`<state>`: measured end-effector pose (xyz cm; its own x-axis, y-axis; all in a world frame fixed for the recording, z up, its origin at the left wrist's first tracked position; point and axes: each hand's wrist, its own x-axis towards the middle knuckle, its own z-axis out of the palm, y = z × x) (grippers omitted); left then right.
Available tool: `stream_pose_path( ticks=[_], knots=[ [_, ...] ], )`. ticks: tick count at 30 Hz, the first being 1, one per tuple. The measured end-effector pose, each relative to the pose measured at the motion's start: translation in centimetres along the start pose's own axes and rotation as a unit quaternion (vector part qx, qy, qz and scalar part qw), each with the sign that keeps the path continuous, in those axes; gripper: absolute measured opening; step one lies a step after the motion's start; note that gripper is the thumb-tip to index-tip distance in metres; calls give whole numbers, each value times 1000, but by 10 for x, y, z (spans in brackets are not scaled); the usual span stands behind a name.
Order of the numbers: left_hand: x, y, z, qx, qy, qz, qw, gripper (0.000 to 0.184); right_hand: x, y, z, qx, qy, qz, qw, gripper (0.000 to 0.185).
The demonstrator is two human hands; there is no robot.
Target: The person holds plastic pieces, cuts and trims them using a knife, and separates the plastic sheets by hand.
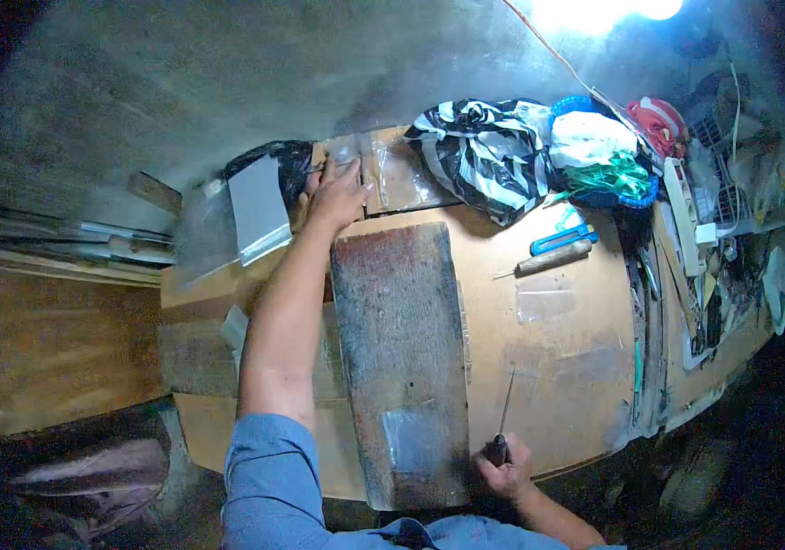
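My left hand [337, 194] reaches to the back of the table, its fingers spread and touching clear plastic pieces [343, 147] by a cardboard box [392, 170]. In my right hand [509, 469], near the front edge, is an awl [505, 417] with a dark handle; its long thin shaft points away from me. Between my arms a worn wooden board [399, 321] lies lengthwise. A clear plastic piece [411, 440] rests on the board's near end.
A blue cutter [561, 240] and a wooden-handled awl [553, 259] lie right of the board. Behind them sit a black-and-white striped bag [484, 156] and a blue basket [645, 192]. White sheets [259, 209] lie at back left. A power strip [683, 215] stands at right.
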<state>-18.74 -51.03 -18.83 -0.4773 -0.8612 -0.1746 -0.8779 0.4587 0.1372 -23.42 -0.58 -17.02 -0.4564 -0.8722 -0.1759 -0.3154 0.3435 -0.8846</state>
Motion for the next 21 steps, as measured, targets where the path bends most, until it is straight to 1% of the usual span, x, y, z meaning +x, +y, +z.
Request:
stream_pose_path(
  ticks=[1,2,3,4,6,7,9,10,11,12,13,14,15,16,17,18,19,20,21],
  knots=[
    [9,-8,15,0,-3,1,1000,60,-1,2,1,0,0,3,1000,32],
    [22,-22,34,34,45,52,997,59,-3,4,2,-4,5,7,1000,33],
    [24,-23,32,68,94,103,988,58,-4,5,4,-9,10,10,1000,33],
    [24,-24,31,68,93,105,988,58,-4,6,4,-9,11,11,1000,33],
    [24,-25,24,-48,95,111,988,55,-4,9,5,18,7,0,1000,34],
    [27,-29,29,-48,95,113,988,55,-5,11,5,18,8,1,1000,34],
    [26,-31,32,-196,192,107,956,47,-9,15,6,7,9,-6,1000,36],
    [25,-33,31,-196,191,109,956,47,-9,16,6,8,10,-5,1000,36],
    [7,-21,6,-307,165,65,935,41,-8,16,6,-7,2,-6,1000,37],
    [-7,-15,-11,-412,136,20,901,36,-7,15,6,-21,-6,-8,1000,37],
    [-13,-16,-16,-459,152,17,875,25,-5,12,6,-19,-5,-9,1000,37],
    [-21,-17,-19,-457,153,18,876,25,-4,9,7,10,19,-3,1000,31],
    [-30,-18,-23,-540,151,17,828,21,-4,6,8,40,42,2,998,26],
    [-37,-20,-26,-618,148,17,772,17,-2,5,8,42,42,0,998,26],
    [-45,-23,-31,-638,135,35,758,19,-3,6,8,35,45,-15,998,25],
    [-55,-23,-33,-636,138,35,758,19,-2,7,8,28,49,-31,998,24],
    [-69,-14,-42,-671,141,51,726,26,-3,8,8,29,47,-33,998,24],
    [-84,-7,-50,-705,144,66,691,32,-4,8,8,49,28,0,998,30],
    [-95,-6,-56,-685,134,77,712,49,-5,10,8,69,11,31,997,35]
  ],
)
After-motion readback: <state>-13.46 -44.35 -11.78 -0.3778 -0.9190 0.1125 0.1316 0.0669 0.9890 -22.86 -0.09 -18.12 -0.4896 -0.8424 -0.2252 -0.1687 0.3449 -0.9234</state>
